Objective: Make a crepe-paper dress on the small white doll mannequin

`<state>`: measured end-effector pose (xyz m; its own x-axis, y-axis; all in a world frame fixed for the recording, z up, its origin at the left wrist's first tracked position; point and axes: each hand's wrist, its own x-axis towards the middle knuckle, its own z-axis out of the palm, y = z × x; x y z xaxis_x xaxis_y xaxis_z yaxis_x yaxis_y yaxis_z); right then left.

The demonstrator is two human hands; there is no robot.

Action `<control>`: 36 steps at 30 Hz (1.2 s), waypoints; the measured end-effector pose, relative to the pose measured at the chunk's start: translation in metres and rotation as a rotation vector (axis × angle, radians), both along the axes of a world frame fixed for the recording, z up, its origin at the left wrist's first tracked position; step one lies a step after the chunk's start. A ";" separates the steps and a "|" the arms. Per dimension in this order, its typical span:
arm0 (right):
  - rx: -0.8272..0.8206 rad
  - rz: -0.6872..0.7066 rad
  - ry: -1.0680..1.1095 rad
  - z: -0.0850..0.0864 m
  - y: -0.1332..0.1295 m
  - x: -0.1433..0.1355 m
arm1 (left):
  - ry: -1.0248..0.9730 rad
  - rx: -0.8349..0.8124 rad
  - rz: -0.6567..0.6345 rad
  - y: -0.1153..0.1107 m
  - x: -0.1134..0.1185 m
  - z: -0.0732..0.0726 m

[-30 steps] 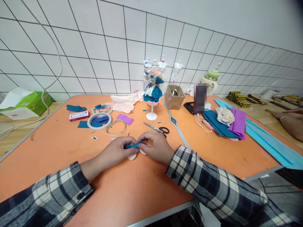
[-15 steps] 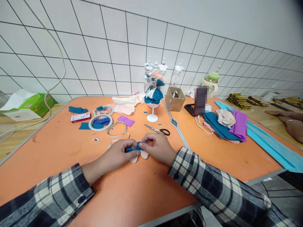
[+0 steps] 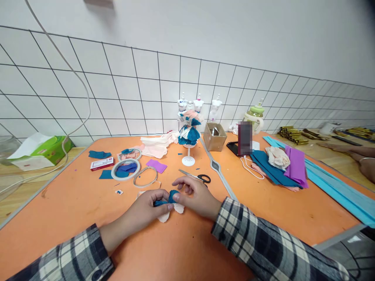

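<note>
A gathered strip of teal crepe paper, with pale pink paper hanging under it, is between my hands just above the table's front half. My left hand pinches the gathered part between thumb and fingers. On the other side, my right hand has its fingers lifted and apart, while its thumb rests against the teal end. Black-handled scissors lie just beyond the right hand. Further back stands a small white dress form wearing a teal, white and pink crepe-paper dress.
Tape rolls, a narrow ring, a red-and-white box and a purple scrap lie left. A cardboard box, a phone and folded paper sit right. Another person's arm shows far right.
My right hand's fingers have lifted and spread away from the teal paper, whose end now stands up more visibly. The view has tilted upward, so everything sits lower.
</note>
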<state>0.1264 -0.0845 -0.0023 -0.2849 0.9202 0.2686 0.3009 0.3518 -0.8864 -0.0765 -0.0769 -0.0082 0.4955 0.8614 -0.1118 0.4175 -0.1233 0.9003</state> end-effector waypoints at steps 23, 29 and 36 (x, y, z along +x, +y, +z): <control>-0.277 -0.014 0.338 -0.011 -0.004 -0.018 | -0.437 -0.225 0.151 0.005 -0.004 -0.002; 0.068 -0.129 -0.019 -0.006 -0.008 -0.014 | -0.141 -0.138 0.094 0.000 0.003 0.001; -0.103 -0.153 0.042 -0.007 -0.003 -0.013 | -0.033 -0.060 0.098 0.000 0.004 0.001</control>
<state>0.1131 -0.0880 -0.0095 -0.1299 0.9752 0.1792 0.3062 0.2114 -0.9282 -0.0721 -0.0772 -0.0074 0.4136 0.8981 -0.1494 0.3946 -0.0290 0.9184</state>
